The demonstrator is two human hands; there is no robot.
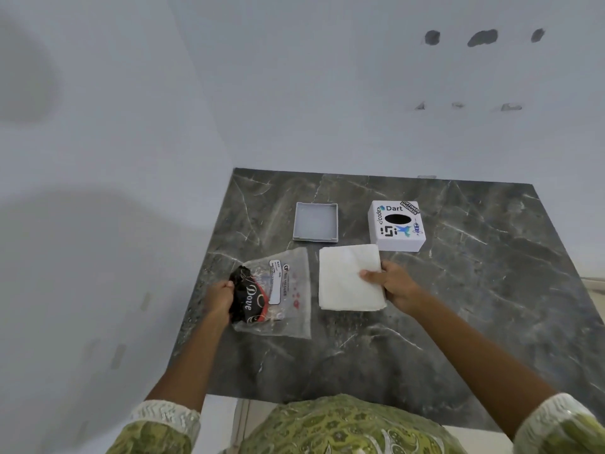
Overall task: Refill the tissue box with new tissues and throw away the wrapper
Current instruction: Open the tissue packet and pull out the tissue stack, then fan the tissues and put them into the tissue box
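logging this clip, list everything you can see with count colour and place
tray: 1, grey, far left on the table, empty
tissue box: 1, white with stickers, far right, oval slot on top
tissues: 1 stack, white, middle, in front of the tissue box
wrapper: 1, clear and black plastic, left of the tissues
table: 1, dark grey marble
wall: pale, marked, behind the table
left hand: grip on the wrapper's left end
right hand: grip on the tissues' right edge

Dark veined marble tabletop [458, 322] against a pale wall [294, 77] with dark smudges [482, 37].
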